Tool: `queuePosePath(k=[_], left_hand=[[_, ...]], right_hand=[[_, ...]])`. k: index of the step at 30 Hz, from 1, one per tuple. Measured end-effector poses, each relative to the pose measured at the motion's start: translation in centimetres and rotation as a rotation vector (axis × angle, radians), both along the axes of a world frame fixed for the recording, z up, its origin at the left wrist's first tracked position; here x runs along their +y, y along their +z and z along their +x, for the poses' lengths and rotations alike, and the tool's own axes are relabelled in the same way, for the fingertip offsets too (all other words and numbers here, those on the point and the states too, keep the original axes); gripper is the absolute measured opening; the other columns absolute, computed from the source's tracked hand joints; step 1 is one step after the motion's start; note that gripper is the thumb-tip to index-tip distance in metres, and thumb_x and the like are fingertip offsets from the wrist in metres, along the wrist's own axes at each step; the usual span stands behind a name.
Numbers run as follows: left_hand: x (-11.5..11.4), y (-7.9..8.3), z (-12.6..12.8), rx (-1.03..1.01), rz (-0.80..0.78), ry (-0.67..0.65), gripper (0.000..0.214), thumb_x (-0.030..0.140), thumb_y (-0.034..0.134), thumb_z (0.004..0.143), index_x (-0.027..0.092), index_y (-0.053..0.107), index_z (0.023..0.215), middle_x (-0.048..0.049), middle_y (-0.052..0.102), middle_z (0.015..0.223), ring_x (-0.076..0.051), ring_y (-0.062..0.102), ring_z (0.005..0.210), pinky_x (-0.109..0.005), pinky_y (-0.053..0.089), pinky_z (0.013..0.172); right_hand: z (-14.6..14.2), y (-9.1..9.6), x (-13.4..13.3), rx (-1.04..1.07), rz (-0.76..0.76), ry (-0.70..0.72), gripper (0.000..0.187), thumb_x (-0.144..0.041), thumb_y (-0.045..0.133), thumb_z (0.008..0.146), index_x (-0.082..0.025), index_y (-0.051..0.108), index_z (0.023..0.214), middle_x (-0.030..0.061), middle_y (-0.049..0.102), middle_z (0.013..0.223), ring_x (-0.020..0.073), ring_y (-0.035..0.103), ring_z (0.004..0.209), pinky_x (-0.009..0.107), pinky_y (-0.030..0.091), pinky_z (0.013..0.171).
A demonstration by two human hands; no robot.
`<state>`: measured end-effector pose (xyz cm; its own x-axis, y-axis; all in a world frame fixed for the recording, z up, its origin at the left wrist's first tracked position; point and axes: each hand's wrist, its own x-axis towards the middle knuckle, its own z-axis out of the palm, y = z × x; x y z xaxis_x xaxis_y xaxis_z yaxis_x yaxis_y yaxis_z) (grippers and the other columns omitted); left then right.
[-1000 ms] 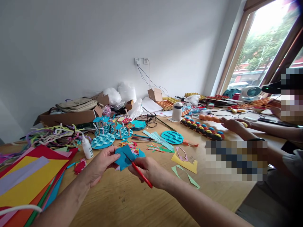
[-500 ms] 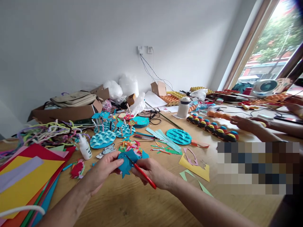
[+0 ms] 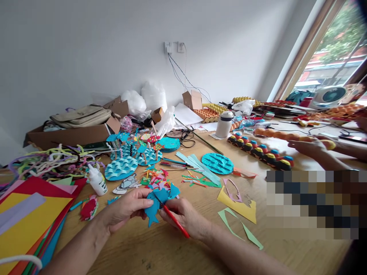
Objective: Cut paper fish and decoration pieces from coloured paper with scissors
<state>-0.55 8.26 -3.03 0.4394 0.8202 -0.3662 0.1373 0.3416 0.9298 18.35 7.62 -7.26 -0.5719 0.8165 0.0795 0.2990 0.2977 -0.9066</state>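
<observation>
Between my hands is a blue paper fish cutout (image 3: 151, 212), its tail pointing down toward me. My left hand (image 3: 129, 208) pinches its left edge. In my right hand (image 3: 183, 217) are red-handled scissors (image 3: 175, 220), their blades lying across the blue paper. A further blue paper piece (image 3: 172, 191) juts out at the upper right of the blades. Just beyond lie colourful paper scraps (image 3: 157, 176) and a grey paper fish cutout (image 3: 127, 183). A white glue bottle (image 3: 97, 181) stands left of my left hand, near a red paper cutout (image 3: 88, 208).
Coloured paper sheets (image 3: 28, 214) and pipe cleaners (image 3: 57, 162) lie at left. Wavy blue discs (image 3: 120, 168) stand behind the scraps. Green paper offcuts (image 3: 237, 225) lie to the right. Another person's hand (image 3: 306, 147) holds an orange egg-carton strip (image 3: 275, 134) beyond a painted strip (image 3: 259, 151).
The fish has turned so its tail points more downward, and the scissors have shifted slightly lower. The other person has lifted an orange strip. The view has tilted slightly.
</observation>
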Motion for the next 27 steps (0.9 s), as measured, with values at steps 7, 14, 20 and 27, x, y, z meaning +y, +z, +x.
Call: queuePosePath(k=[7,14,20,27], left_hand=[[0.4,-0.4,0.8,-0.065,-0.017,0.032,0.017,0.031,0.061,0.071,0.018,0.064,0.081,0.0003,0.058,0.070,-0.012,0.050,0.064,-0.022,0.040,0.059],[0.3,-0.4,1.8,-0.077,-0.034,0.113,0.019,0.033,0.063,0.070,0.018,0.065,0.082,0.0015,0.060,0.066,-0.011,0.052,0.059,-0.020,0.039,0.057],[0.8,0.3,1.9,-0.043,0.053,0.196,0.019,0.035,0.064,0.069,0.018,0.057,0.072,0.0064,0.050,0.054,-0.007,0.044,0.044,-0.018,0.032,0.044],[0.8,2.0,2.7,0.006,0.250,0.271,0.015,0.032,0.062,0.070,0.018,0.056,0.069,0.0066,0.048,0.057,-0.007,0.040,0.047,-0.019,0.033,0.047]], right_hand=[[0.1,-1.0,0.0,0.040,-0.084,-0.067,0.040,-0.047,0.043,0.079,-0.016,0.037,0.054,-0.0039,0.032,0.054,0.0065,0.026,0.050,0.020,0.019,0.043],[-0.3,-1.5,0.2,0.106,-0.233,-0.133,0.047,-0.059,0.044,0.074,-0.016,0.042,0.054,-0.0044,0.033,0.046,0.0062,0.028,0.043,0.020,0.019,0.040],[-0.3,-1.9,0.6,0.261,-0.362,-0.183,0.045,-0.058,0.054,0.068,-0.017,0.038,0.057,-0.0063,0.034,0.046,0.0051,0.030,0.041,0.018,0.021,0.038],[0.0,0.6,0.8,0.658,-0.341,-0.252,0.038,-0.037,0.072,0.056,-0.016,0.048,0.077,-0.0025,0.050,0.070,0.0085,0.045,0.060,0.019,0.036,0.053]])
